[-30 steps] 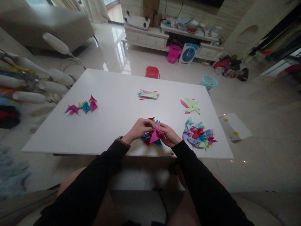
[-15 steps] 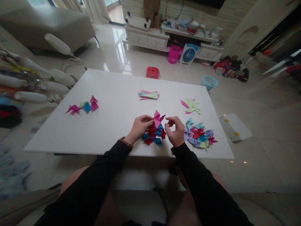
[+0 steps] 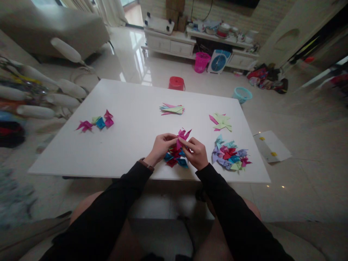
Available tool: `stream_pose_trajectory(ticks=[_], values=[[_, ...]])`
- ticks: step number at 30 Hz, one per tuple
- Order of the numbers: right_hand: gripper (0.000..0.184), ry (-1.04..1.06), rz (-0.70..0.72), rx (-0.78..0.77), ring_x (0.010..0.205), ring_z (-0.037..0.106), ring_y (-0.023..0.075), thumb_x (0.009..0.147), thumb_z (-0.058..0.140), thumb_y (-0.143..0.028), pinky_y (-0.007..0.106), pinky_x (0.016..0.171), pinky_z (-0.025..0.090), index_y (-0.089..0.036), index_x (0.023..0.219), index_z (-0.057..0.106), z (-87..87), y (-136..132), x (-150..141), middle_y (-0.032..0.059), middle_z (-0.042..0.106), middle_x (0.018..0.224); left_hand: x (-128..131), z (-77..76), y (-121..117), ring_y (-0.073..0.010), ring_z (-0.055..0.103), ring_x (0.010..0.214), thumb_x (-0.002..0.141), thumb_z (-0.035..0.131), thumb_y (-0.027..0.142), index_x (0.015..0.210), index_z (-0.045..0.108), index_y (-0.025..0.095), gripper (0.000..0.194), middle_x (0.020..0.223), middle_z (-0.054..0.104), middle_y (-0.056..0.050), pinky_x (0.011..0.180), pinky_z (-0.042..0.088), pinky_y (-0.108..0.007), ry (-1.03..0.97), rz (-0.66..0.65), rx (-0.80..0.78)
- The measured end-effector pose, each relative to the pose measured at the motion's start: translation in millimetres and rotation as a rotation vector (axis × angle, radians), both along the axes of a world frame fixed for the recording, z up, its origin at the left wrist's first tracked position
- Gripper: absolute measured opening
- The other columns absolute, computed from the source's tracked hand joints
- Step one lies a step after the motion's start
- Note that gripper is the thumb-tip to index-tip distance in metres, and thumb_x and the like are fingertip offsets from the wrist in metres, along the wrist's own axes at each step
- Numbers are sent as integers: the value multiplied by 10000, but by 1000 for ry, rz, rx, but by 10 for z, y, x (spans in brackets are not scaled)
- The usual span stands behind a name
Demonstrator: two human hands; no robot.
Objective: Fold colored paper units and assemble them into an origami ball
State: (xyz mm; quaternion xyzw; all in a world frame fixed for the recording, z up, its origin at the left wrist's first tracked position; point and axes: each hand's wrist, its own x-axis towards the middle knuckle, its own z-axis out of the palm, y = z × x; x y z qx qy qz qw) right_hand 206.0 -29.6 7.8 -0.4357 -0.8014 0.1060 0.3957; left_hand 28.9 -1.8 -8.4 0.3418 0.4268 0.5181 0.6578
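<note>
My left hand [image 3: 161, 145] and my right hand [image 3: 196, 153] meet over the near middle of the white table [image 3: 130, 127], both pinched on a folded magenta paper piece [image 3: 182, 135] held just above the tabletop. Under and between my hands lies a small heap of red and blue folded paper pieces [image 3: 175, 158]. A bigger pile of mixed-colour folded pieces [image 3: 230, 154] sits just to the right of my right hand.
On the table: magenta, green and blue folded pieces [image 3: 96, 122] at the left, a flat stack of papers [image 3: 172, 109] at the far middle, light green sheets [image 3: 221, 122] at the right. A red bucket [image 3: 176, 83] and a teal basket [image 3: 241, 95] stand on the floor beyond.
Half a second ago my left hand alone held the magenta piece and my right hand hovered apart; now my right hand has come back and pinches it too.
</note>
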Motion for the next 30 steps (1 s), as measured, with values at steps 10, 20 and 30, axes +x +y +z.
stream_pose_trajectory(ticks=[10,20,30], values=[[340,-15,-10,-40,646,489,130,989,597,-236,252,621,417,-303,1295,728,-86,28,-1,-3,507,767,0,95,-20,-126,674,633,547,955,306,801,742,121,379,744,756,-48,654,535,-251,-173,-39,-95],[393,11,1,-2,611,471,120,956,608,-200,248,596,412,-311,1320,708,-18,28,24,-13,517,756,-10,72,-16,-145,683,641,556,953,335,814,762,123,385,759,763,-63,663,547,-280,-122,-25,-76],[310,126,-82,53,586,471,127,951,652,-309,267,600,431,-232,1246,705,81,19,22,-30,522,706,-45,-25,6,-159,695,695,611,935,353,847,797,131,352,816,779,-87,681,548,-276,9,12,17]])
